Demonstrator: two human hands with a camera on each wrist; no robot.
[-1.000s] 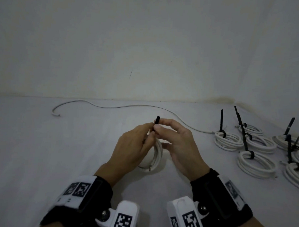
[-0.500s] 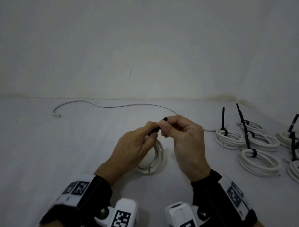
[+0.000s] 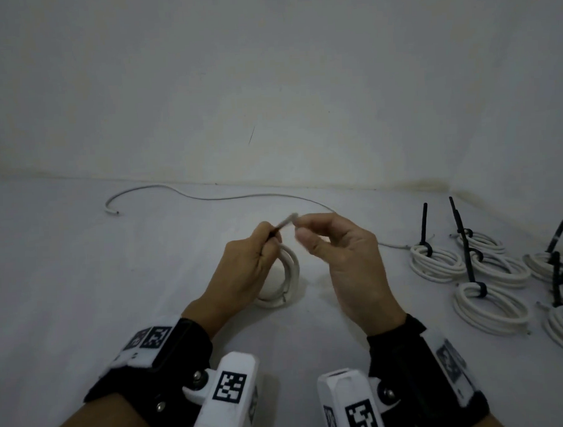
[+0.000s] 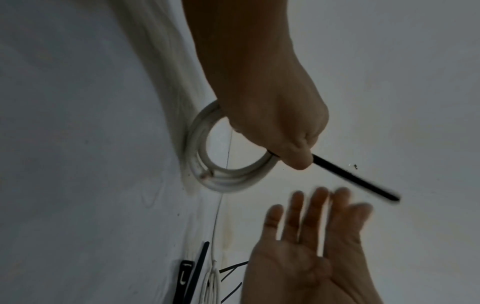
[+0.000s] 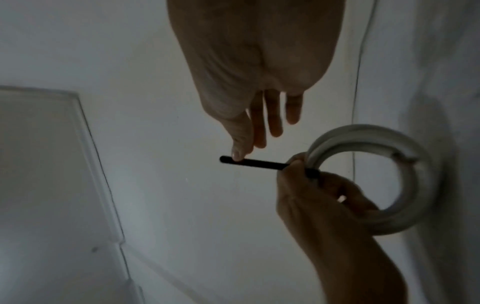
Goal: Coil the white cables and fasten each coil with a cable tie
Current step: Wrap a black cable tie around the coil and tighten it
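White cloth covers the whole surface [image 3: 83, 286], and a plain pale wall stands behind it. At the centre of the head view your left hand [image 3: 244, 270] grips the coil [image 3: 288, 277] of white cable and pinches the black cable tie [image 4: 353, 179] just where it leaves the coil. Your right hand [image 3: 343, 262] is beside it with the fingers straight and loose. In the right wrist view one fingertip seems to touch the free tail near its end, but in the left wrist view the palm is apart from the tie, so I cannot tell if there is contact. It holds nothing.

I judge that the tie is already threaded and you need to tighten it. Take the tail again near the head of the tie, not at the tip, and pull it straight along its own line while the left hand keeps the loops pressed together, so no loop escapes.

One loose cable [image 3: 208, 197] lies in the upper left, and the finished coils [image 3: 490, 301] wait at the right edge
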